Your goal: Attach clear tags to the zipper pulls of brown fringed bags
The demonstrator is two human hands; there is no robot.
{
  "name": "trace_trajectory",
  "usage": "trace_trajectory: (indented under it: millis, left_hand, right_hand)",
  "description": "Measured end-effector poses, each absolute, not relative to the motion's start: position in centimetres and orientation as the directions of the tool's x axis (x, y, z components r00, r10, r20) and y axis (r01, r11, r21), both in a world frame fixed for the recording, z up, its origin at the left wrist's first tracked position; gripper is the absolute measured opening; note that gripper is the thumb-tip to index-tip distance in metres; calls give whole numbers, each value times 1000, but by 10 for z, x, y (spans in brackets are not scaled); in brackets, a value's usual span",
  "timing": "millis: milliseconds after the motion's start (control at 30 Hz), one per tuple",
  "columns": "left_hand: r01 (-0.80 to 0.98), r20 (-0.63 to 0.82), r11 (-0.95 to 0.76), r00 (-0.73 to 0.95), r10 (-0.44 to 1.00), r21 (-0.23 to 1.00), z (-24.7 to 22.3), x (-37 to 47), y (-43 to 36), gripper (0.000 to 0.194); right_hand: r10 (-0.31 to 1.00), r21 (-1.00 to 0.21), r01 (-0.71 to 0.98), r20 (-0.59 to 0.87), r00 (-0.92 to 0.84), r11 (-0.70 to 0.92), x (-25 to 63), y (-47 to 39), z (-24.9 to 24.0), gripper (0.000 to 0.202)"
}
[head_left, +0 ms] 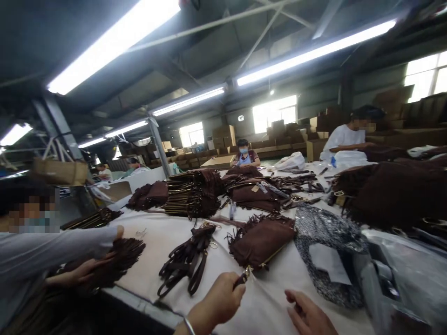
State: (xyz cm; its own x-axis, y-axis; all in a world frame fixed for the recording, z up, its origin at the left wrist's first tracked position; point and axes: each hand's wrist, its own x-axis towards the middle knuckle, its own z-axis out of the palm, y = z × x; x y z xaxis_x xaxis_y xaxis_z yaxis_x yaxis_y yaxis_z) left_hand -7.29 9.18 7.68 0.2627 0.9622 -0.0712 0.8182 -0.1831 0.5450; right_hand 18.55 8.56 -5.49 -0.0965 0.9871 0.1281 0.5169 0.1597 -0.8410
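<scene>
My left hand (pixel 223 298), with a bangle at the wrist, is closed round a short dark brown strap (pixel 240 279). The strap's gold clasp (pixel 247 270) meets the near corner of a brown fringed bag (pixel 264 242), which lies on the white-covered table; whether it is hooked on cannot be made out. To the right, my right hand (pixel 309 314) hovers low over the cloth, its fingers apart and slightly bent, holding nothing. Left of the bag lies a bundle of dark straps (pixel 188 256) with gold rings.
Stacked brown bags (pixel 192 190) stand farther back, and a large brown pile (pixel 394 195) sits at right. Speckled grey wrapping (pixel 324 251) and a tape dispenser (pixel 384 279) lie right of my hands. A co-worker's arm (pixel 70 246) handles fringed pieces at left; other people sit beyond.
</scene>
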Motion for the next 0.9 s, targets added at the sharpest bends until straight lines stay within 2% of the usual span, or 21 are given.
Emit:
trace_trajectory:
  millis: [133, 367, 500, 633, 700, 800, 833, 900]
  left_hand:
    - [698, -65, -163, 288, 955, 697, 84, -75, 88, 28]
    - [719, 20, -158, 197, 980, 677, 89, -92, 82, 22]
    - [748, 26, -166, 195, 980, 642, 93, -106, 71, 21]
    - [821, -62, -134, 202, 977, 555, 82, -118, 58, 23]
    - [866, -104, -142, 217, 971, 480, 68, -120, 51, 24]
    - [948, -157, -136, 186, 970, 288, 42, -116, 42, 27]
    - [961, -162, -130, 173, 971, 242, 34, -113, 38, 29]
    - [966, -159, -127, 165, 973, 227, 21, -106, 30, 31]
  right_hand:
    - [975, -791, 588, 222, 15, 171, 142, 140, -65, 50]
    - [965, -765, 627, 252, 76, 150, 100, 180, -40, 44]
    - [972, -792, 582, 233, 6, 186, 97, 172, -13, 31]
    - [975, -823, 531, 115, -188, 200, 110, 140, -5, 32]
    - [972, -884, 467, -87, -219, 26, 121, 115, -10, 35]
    - [878, -900, 187, -429, -211, -395, 138, 77, -16, 34]
    - [841, -870, 76, -490, -228, -486, 143, 65, -17, 33]
    - [814, -828, -81, -521, -257, -556, 150, 43, -15, 32]
